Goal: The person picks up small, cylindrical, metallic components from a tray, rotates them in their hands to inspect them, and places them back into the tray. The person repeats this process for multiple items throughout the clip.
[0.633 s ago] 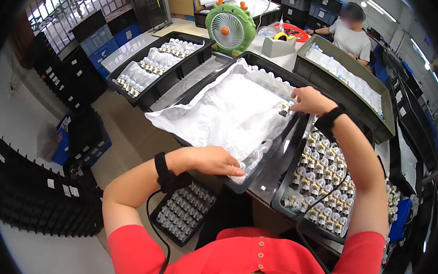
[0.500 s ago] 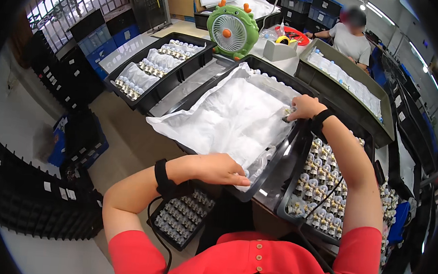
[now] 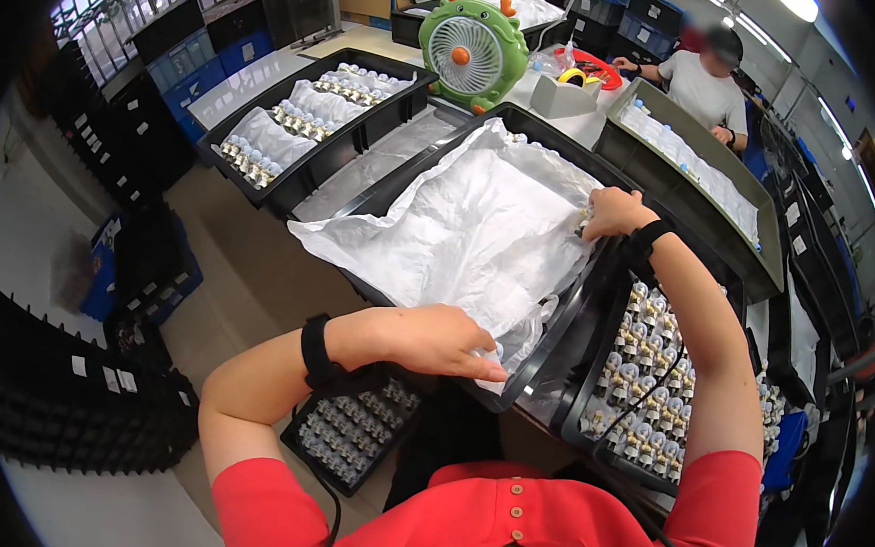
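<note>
A thin white sheet (image 3: 451, 219) lies across a black tray (image 3: 523, 387) in front of me, wrinkled, its left corner hanging over the rim. At the sheet's near right corner, my left hand (image 3: 438, 340) pinches the white material between thumb and fingers. My right hand (image 3: 616, 214) is closed at the tray's far right side, over the sheet's edge. Something small and yellowish shows at its fingertips, mostly hidden by the fingers. Along the far rim, pale round bulb tops (image 3: 526, 141) peek out from beside the sheet.
Rows of small bulbs fill a right-hand tray (image 3: 641, 386), another tray (image 3: 312, 115) at the left back and a low one (image 3: 358, 429) by my legs. A green fan (image 3: 471, 55), a tape dispenser (image 3: 564, 96) and an olive bin (image 3: 699, 174) stand beyond. A co-worker (image 3: 705, 84) sits at the far right.
My view has shifted slightly. Both hands stay at nearly the same spots on the sheet, which looks more creased. The co-worker's head and arms have moved.
</note>
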Available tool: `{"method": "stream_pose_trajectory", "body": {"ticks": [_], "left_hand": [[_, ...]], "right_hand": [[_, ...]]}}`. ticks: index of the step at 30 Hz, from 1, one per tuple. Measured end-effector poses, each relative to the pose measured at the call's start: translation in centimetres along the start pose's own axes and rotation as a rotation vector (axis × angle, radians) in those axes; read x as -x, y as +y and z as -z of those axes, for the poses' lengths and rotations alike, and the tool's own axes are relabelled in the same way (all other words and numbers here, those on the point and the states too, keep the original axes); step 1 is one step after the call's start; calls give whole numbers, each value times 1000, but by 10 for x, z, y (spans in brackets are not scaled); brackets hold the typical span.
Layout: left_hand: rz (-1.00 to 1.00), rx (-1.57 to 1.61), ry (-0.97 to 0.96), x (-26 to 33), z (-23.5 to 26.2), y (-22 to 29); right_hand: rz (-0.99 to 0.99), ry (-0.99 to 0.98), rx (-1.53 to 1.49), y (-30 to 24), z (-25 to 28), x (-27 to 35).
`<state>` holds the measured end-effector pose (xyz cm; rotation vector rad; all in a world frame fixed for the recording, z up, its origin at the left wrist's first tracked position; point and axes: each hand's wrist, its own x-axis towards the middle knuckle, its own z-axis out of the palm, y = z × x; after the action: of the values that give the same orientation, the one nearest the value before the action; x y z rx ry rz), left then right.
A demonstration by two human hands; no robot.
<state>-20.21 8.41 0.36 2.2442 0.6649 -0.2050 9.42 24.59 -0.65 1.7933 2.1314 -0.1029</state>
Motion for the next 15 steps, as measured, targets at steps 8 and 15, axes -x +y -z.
{"method": "stream_pose_trajectory", "body": {"ticks": [8, 15], "left_hand": [[39, 144, -22, 13, 13, 13], [59, -59, 240, 2, 80, -2]], "right_hand": [[9, 7, -51, 6, -6, 9], [16, 23, -199, 8, -1, 15]]}}
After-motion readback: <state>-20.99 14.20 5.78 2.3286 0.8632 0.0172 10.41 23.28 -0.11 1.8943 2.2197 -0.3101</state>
